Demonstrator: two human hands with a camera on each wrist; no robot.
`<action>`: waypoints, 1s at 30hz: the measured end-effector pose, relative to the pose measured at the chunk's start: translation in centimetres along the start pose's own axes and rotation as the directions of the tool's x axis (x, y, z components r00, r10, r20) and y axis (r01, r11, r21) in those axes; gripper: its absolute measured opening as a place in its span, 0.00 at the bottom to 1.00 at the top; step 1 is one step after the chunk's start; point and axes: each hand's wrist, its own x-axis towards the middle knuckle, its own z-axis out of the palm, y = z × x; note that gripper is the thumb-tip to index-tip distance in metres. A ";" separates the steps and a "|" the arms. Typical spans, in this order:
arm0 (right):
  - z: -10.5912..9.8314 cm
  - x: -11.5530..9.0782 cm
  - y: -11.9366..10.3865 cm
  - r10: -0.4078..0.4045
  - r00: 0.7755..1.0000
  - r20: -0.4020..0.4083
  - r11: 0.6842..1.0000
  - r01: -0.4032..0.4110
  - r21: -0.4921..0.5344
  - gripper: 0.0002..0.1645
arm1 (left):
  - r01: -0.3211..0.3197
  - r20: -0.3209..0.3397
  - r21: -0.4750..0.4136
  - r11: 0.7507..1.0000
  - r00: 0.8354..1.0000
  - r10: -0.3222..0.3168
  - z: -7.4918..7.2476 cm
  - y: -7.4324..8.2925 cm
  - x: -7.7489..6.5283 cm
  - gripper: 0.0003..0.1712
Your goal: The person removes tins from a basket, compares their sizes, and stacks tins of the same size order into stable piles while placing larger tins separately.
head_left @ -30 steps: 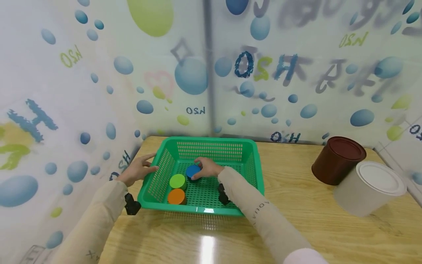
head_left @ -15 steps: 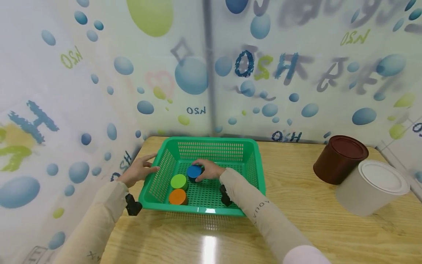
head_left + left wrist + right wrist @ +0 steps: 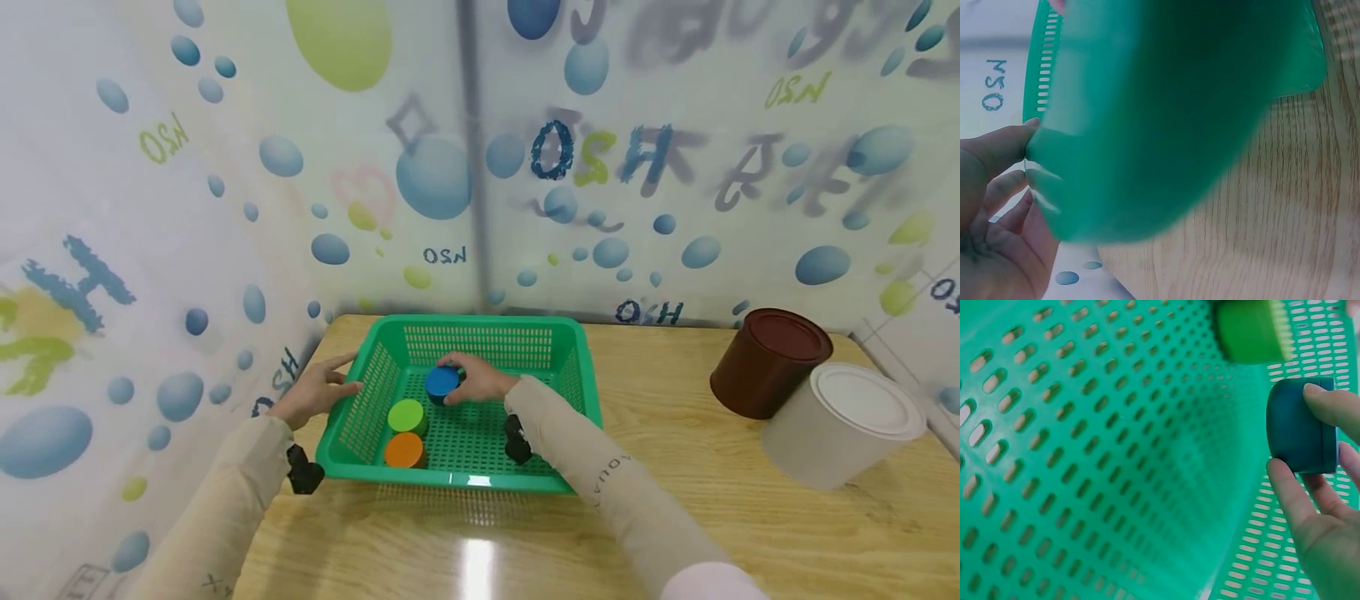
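Note:
Inside the green plastic basket [image 3: 495, 481], my right hand [image 3: 480, 379] holds a small round blue container [image 3: 442, 381] by its side, between thumb and fingers. In the right wrist view, the right hand [image 3: 1325, 519] has its thumb on one side of the blue container [image 3: 1297, 425] and fingertips on the other. A lime green round container [image 3: 407, 416] and an orange one [image 3: 405, 450] stand nearby at the basket's left. My left hand [image 3: 311, 392] grips the basket's left rim, thumb at the edge in the left wrist view, where the near wall is blurred.
A dark brown lidded bucket [image 3: 757, 375] and a white lidded bucket [image 3: 817, 433] stand close together on the wooden table [image 3: 660, 475] at the right. Patterned walls [image 3: 525, 225] rise behind the table and at the left.
My right hand has shifted the blue container slightly towards the back of the basket, away from the lime green one. My left hand stays at the rim.

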 end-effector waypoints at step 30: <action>-10.1 -11.8 -1.8 -0.125 0.990 -0.071 0.991 0.122 -0.050 0.37 | -0.019 0.017 0.024 1.000 1.000 0.019 0.0 -0.3 0.0 0.38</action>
